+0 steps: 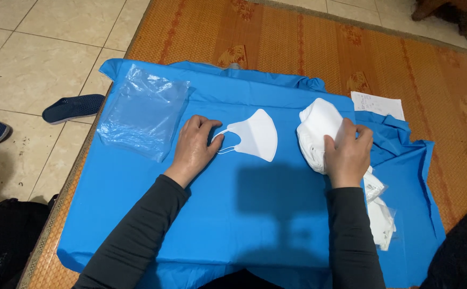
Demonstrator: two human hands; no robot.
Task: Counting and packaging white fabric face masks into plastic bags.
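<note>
Both dark-sleeved arms reach forward; the left hand (pixel 193 148) lies flat, fingers spread, while the right hand (pixel 348 152) curls in a loose grip.

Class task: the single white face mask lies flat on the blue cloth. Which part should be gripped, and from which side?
Probably the ear loops at the single mask's left end, coming from the left: they are thin and stick out beside the left hand, while the body lies flat against the blue cloth.
</note>
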